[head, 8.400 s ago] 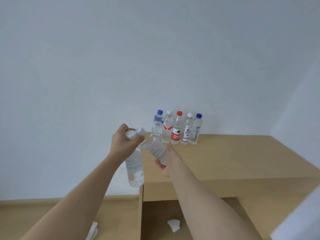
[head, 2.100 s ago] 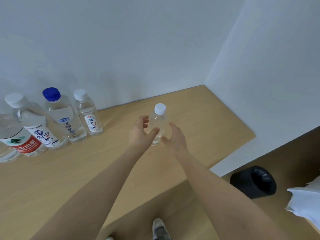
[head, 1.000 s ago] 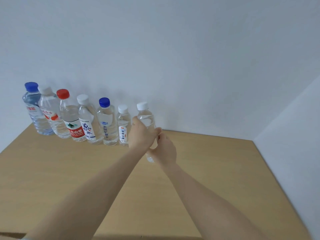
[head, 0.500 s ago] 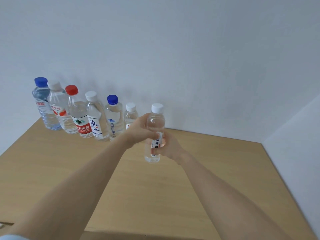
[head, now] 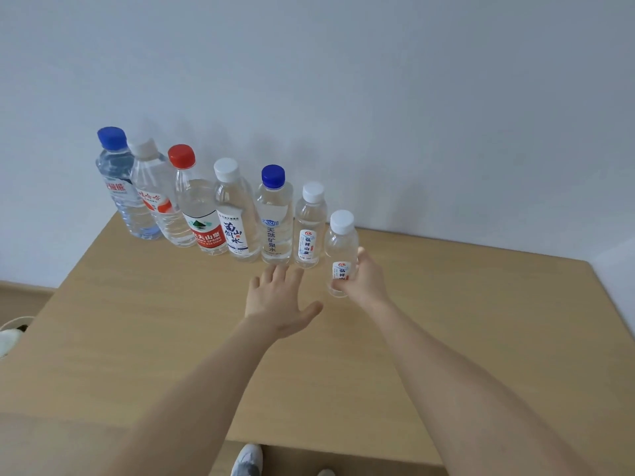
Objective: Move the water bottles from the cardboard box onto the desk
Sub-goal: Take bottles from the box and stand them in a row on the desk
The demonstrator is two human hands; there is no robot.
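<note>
Six bottles (head: 237,214) line the far side of the table (head: 137,338). Our right hand (head: 366,278) grips the seventh bottle (head: 341,249) at the row's right end. Our left hand (head: 278,300) is spread and empty. The box is out of view.

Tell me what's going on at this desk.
A person is stocking the desk. Six water bottles stand upright in a row by the wall. The right hand grips a small white-capped bottle at the row's right end; whether it has touched down is unclear. The left hand hovers open over the desk, holding nothing.
</note>
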